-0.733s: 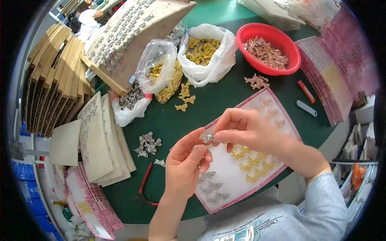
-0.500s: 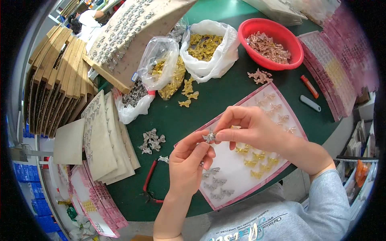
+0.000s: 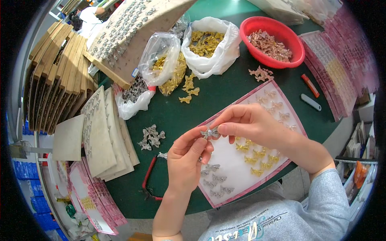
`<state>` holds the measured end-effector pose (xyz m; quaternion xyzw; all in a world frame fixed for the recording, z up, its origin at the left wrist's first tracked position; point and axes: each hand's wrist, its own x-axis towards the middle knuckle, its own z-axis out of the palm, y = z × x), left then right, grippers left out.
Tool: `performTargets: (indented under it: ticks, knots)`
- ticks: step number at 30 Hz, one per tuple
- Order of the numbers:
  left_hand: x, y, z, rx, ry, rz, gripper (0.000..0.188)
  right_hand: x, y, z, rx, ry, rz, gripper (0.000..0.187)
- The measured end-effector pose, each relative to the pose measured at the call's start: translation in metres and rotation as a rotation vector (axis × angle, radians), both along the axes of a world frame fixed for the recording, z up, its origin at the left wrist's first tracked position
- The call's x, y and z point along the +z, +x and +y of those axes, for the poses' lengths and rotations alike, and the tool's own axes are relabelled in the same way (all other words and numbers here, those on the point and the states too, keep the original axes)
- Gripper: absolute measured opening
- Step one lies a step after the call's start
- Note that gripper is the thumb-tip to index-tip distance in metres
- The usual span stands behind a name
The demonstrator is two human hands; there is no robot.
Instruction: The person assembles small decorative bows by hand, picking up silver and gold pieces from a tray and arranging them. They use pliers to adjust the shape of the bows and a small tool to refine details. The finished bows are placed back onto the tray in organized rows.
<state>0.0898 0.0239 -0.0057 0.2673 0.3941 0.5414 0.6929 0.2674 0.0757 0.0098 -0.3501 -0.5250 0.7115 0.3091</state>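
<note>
Both hands meet above a white board with a pink border (image 3: 229, 164), holding one small silver bow-shaped ornament (image 3: 210, 132). My left hand (image 3: 185, 156) pinches its left side between thumb and forefinger, the other fingers curled. With thumb and forefinger, my right hand (image 3: 249, 122) grips its right side. On the board lie silver bows (image 3: 219, 179) near the left edge, gold bows (image 3: 259, 154) in the middle and rose-gold bows (image 3: 276, 105) at the far end, partly covered by my right hand. Left of my left hand are a loose silver bow (image 3: 162, 155) and a silver bow pile (image 3: 151, 137).
Gold bows fill a white plastic bag (image 3: 231, 60); a red bowl (image 3: 297, 56) holds rose-gold ones. A red marker (image 3: 310, 86) and grey stick-like object (image 3: 311, 102) lie right. Stacked boards (image 3: 96, 148) stand left, beside a dark red cord (image 3: 149, 174). Another person (image 3: 88, 20) is far left.
The silver bow has turned between my fingers and shows more of its width. My right hand has shifted slightly; both hands keep their hold.
</note>
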Motion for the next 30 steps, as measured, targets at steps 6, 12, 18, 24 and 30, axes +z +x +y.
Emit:
performTargets:
  ticks: [6, 12, 18, 24, 30]
  knots:
    - [-0.0008, 0.0003, -0.0003, 0.000, 0.023, -0.022, 0.024, 0.0009, 0.0000, 0.0001, -0.001, -0.006, -0.011, 0.016]
    - [-0.0034, -0.0010, -0.0004, -0.009, 0.036, -0.028, 0.025, -0.0003, -0.0005, 0.0002, -0.010, -0.006, -0.011, 0.015]
    - [-0.0008, 0.0020, 0.0001, 0.013, 0.015, 0.000, 0.022, -0.0012, -0.0005, -0.0001, -0.015, 0.005, -0.045, 0.015]
    - [-0.0031, 0.0014, -0.0002, 0.014, 0.024, 0.001, 0.020, -0.0008, -0.0010, -0.0006, -0.012, 0.030, -0.026, 0.023]
    - [-0.0035, 0.0012, 0.0009, 0.013, 0.002, 0.018, 0.019, -0.0062, -0.0013, 0.0004, -0.006, 0.017, 0.038, 0.036]
